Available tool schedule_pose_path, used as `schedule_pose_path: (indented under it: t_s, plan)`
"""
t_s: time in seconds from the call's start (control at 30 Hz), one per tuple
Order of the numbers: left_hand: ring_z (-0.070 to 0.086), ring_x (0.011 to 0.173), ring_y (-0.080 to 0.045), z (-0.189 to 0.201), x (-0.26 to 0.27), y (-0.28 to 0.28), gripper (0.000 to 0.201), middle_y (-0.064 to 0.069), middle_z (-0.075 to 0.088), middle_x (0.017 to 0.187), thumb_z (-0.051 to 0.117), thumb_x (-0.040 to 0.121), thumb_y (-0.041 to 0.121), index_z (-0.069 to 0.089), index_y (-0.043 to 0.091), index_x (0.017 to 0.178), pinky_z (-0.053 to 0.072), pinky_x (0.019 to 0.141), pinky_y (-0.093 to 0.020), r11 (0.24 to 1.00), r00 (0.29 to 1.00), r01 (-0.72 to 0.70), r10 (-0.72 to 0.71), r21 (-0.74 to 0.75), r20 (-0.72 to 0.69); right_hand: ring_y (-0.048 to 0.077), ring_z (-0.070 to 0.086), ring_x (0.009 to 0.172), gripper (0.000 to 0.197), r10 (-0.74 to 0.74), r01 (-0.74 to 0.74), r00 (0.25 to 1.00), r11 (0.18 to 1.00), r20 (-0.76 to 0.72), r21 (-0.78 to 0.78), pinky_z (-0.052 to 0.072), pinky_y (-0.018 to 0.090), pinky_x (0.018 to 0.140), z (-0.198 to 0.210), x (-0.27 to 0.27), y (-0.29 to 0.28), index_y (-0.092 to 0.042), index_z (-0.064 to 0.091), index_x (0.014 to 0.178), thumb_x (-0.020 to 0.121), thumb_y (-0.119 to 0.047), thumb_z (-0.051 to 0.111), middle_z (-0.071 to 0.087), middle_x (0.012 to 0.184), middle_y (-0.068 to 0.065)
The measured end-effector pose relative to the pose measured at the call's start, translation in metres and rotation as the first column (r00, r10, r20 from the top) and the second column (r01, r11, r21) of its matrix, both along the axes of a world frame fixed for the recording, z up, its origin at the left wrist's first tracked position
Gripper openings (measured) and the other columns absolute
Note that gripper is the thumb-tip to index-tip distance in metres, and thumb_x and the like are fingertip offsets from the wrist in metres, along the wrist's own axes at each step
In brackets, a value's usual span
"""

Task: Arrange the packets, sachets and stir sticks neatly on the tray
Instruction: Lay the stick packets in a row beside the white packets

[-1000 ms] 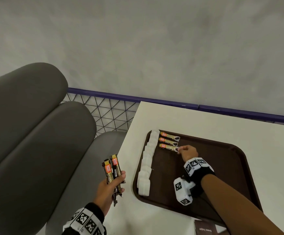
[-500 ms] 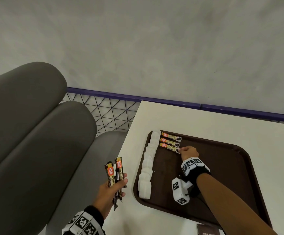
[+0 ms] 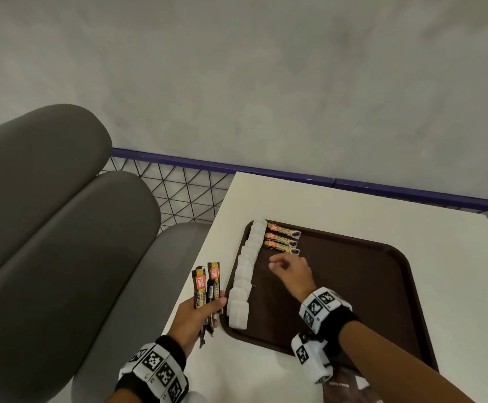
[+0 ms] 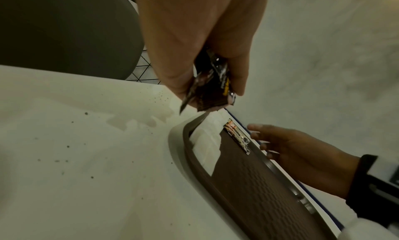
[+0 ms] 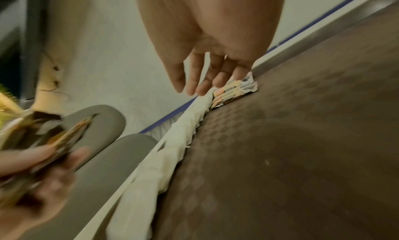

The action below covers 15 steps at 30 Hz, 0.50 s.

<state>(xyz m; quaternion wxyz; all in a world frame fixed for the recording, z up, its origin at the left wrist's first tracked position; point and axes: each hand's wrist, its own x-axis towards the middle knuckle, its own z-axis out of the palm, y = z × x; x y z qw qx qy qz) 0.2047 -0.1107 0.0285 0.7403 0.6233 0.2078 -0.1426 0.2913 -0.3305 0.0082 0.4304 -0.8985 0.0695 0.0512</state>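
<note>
A dark brown rectangular plastic tray with a raised rim (image 3: 405, 274) is placed on a white laminate table (image 3: 338, 210). Along the tray's left edge a column of white paper sachets (image 3: 244, 269) is laid, each overlapping the next. At the far left corner three brown-and-orange coffee granule stick packets (image 3: 282, 239) are set in parallel, touching the sachet column. No stir sticks can be identified in any view.

The right hand (image 3: 290, 271) is held above the tray floor just beside the nearest laid packet, fingers loosely extended, nothing held. A bundle of further brown-and-orange coffee stick packets (image 3: 207, 286) is gripped in the left hand (image 3: 196, 315), over the table edge beside the tray.

Judged step: transfer of the next packet from the bundle to the row.

Possible faults:

1. Disturbance of the laid row. The right fingers (image 5: 200, 88) are close to the three packets; a brush during transit would skew them or push them onto the sachets.
2. Displacement of the sachets. These are light and only overlapped; contact by the wrist-mounted camera unit (image 3: 312, 359) passing over them could scatter the column.
3. Loss from the bundle. The packets are fanned and held near their lower ends; withdrawal of one could drag out another, which may fall off the table towards the grey padded seat (image 3: 62, 257).
4. Misalignment. A packet released before lying flat may rest askew.
</note>
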Motion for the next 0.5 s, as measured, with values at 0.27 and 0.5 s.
schedule_pose_path:
  t_s: [0.27,0.5]
  plan:
    - [0.06,0.068,-0.016,0.008,-0.006,-0.013,0.027,-0.008,0.068,0.082,0.071,0.08,0.013,0.067,0.005,0.105,0.047,0.059,-0.025,0.991,0.996,0.079,-0.083,0.104,0.042,-0.006,0.049,0.074,0.024,0.419,-0.42,0.906,0.877,0.053,0.234,0.037,0.013,0.069,0.017,-0.042,0.051,-0.011,0.069,0.099,0.088,-0.031,0.059,0.057,0.084,-0.016]
    - [0.061,0.072,-0.019,0.016,-0.008,-0.016,0.032,-0.007,0.068,0.081,0.074,0.077,0.019,0.066,0.009,0.107,0.051,0.062,-0.028,0.99,0.992,0.113,-0.116,0.079,0.045,-0.005,0.048,0.063,0.006,0.367,-0.352,0.93,0.863,0.03,0.362,0.037,0.009,0.063,0.025,-0.046,0.058,-0.014,0.057,0.086,0.088,-0.018,0.061,0.054,0.077,-0.009]
